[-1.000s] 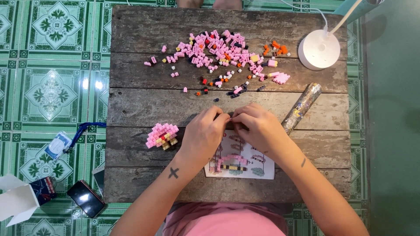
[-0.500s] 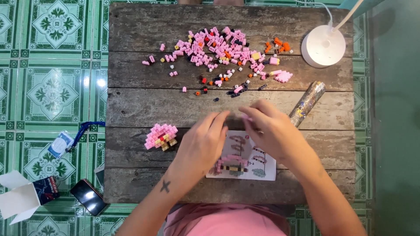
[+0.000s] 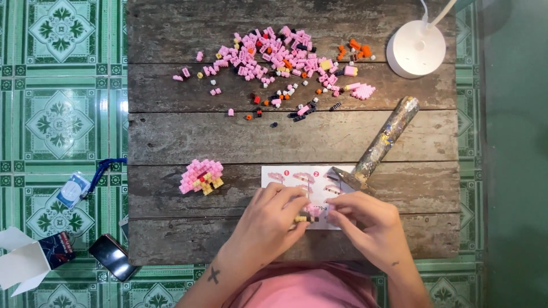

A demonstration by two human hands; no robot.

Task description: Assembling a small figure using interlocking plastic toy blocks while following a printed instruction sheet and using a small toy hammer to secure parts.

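I had only the one view, from the camera on the person's head. It looked almost straight down on the wooden table (image 3: 171, 137), whose planks ran level across the picture, with the far edge cut off at the top. It sat fairly high: the whole width of the table fitted in, with green tiled floor (image 3: 57, 114) on both sides. The person's lap and forearms entered from the bottom edge, nearest the lens.
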